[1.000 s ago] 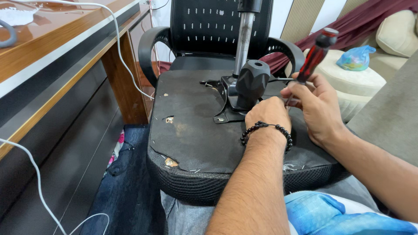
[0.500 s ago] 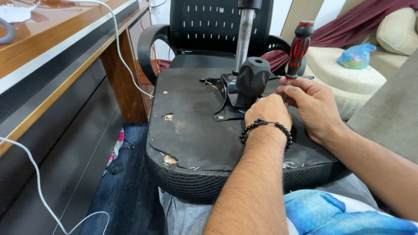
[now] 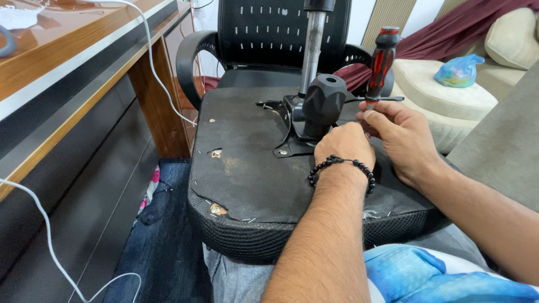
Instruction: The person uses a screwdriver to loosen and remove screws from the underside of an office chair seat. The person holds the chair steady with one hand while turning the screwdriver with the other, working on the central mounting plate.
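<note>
My right hand (image 3: 401, 134) is wrapped around the lower shaft of the red and black screwdriver (image 3: 382, 62), holding it upright so its tip bears down on the metal mounting plate (image 3: 292, 132) under the overturned chair seat (image 3: 247, 168). My left hand (image 3: 343, 145), with the bead bracelet (image 3: 339, 166) at the wrist, rests curled and narrow on the plate beside the black knob (image 3: 324, 104), probably steadying the spot; I cannot tell what its fingers pinch. The seat lies across my lap beside the wooden counter (image 3: 67, 62), keeping the gas column (image 3: 311, 50) pointing up.
</note>
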